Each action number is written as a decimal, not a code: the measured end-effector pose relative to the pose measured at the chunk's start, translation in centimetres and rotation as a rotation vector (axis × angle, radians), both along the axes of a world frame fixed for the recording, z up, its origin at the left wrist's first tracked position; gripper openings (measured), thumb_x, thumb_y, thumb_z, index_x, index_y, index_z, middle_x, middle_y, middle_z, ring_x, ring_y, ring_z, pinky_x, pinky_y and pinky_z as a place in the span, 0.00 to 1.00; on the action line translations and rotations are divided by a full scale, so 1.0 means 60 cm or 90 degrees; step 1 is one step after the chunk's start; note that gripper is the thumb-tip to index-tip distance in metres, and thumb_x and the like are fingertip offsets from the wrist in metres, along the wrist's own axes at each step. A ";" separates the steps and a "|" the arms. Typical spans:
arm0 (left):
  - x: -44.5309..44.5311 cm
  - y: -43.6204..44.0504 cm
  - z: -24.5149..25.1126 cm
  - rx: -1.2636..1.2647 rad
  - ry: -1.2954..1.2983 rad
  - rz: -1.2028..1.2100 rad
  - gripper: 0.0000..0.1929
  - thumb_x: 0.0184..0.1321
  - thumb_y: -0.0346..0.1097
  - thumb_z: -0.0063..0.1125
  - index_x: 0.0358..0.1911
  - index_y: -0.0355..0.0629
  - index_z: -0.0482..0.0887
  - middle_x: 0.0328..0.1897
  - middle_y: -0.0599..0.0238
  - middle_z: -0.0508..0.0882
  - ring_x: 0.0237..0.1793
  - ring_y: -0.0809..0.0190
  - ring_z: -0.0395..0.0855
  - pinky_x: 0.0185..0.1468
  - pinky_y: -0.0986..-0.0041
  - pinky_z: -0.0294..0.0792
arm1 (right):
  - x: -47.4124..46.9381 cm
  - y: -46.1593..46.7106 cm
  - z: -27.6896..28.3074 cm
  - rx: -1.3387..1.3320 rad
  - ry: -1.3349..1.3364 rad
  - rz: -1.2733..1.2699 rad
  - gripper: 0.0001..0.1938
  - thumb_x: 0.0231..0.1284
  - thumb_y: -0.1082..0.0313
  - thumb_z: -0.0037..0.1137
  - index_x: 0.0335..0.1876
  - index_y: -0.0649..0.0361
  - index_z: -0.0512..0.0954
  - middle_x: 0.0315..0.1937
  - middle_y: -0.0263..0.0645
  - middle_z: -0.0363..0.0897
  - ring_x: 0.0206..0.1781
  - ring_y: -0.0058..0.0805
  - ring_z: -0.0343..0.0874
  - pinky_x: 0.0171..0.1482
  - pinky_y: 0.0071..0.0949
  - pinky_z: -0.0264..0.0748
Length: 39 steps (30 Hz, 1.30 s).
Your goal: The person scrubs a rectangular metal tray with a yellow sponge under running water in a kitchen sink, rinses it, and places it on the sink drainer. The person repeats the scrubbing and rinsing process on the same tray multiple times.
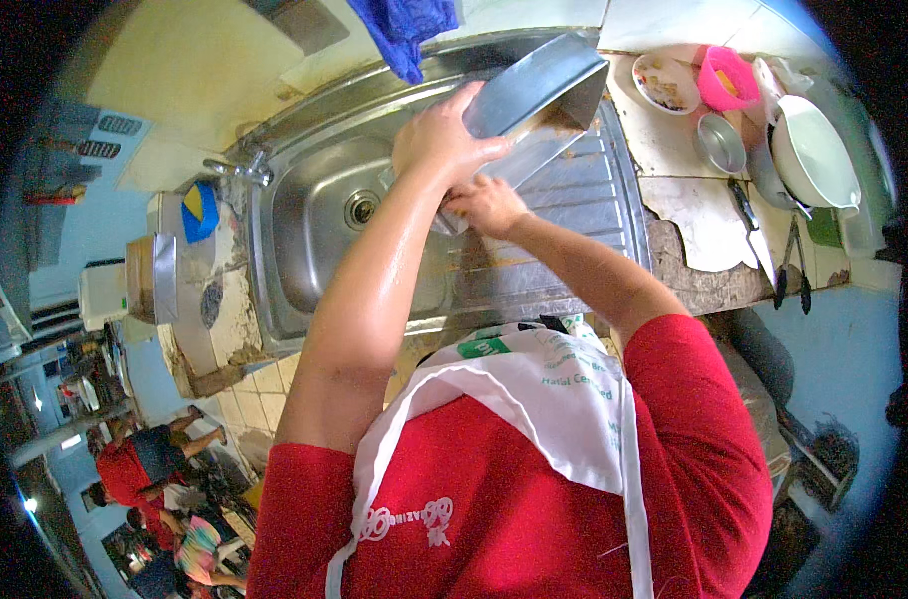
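A deep rectangular metal pan (532, 93) is tilted over the steel sink and its ribbed drainboard (585, 202), with brown residue on its inner side. My left hand (450, 138) grips the pan's wall at its left end, thumb and fingers spread around it. Wet skin shows on the left forearm. Just below it, my right hand (491, 206) is at the pan's near corner with curled fingers; a small yellowish bit shows by them, but what they hold is unclear. The sink bowl (311, 224) with its drain (362, 210) lies left of both hands.
A faucet (240, 171) and a blue-and-yellow sponge (198, 212) are at left. A blue cloth (409, 30) hangs above. On the right counter are a knife (753, 232), tongs (792, 262), a round tin (721, 144), a pink container (727, 78) and a white bowl (817, 153). People are at lower left.
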<state>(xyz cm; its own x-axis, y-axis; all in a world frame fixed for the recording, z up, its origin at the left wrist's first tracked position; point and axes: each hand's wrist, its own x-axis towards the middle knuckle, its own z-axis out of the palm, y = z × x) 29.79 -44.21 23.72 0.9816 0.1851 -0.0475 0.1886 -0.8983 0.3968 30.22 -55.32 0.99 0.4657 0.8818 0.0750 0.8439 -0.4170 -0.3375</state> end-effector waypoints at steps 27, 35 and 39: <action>0.018 -0.013 -0.004 0.008 -0.013 0.012 0.49 0.43 0.60 0.73 0.76 0.68 0.71 0.60 0.56 0.88 0.58 0.47 0.87 0.61 0.57 0.78 | 0.125 -0.018 -0.011 -0.013 0.035 -0.535 0.18 0.68 0.66 0.53 0.60 0.64 0.78 0.60 0.50 0.68 0.60 0.52 0.79 0.53 0.41 0.89; 0.016 -0.018 0.001 0.036 -0.012 0.012 0.49 0.42 0.60 0.73 0.75 0.67 0.72 0.60 0.55 0.88 0.56 0.47 0.88 0.60 0.56 0.79 | 0.236 -0.062 0.018 0.024 0.117 -0.699 0.16 0.73 0.61 0.50 0.55 0.61 0.82 0.61 0.51 0.74 0.61 0.50 0.80 0.57 0.46 0.85; 0.019 -0.017 -0.001 0.030 -0.012 0.013 0.49 0.41 0.60 0.72 0.75 0.67 0.72 0.60 0.55 0.88 0.56 0.47 0.88 0.60 0.57 0.79 | 0.142 -0.039 0.018 -0.083 0.084 -0.488 0.17 0.72 0.64 0.50 0.60 0.64 0.76 0.58 0.49 0.71 0.60 0.51 0.80 0.54 0.47 0.87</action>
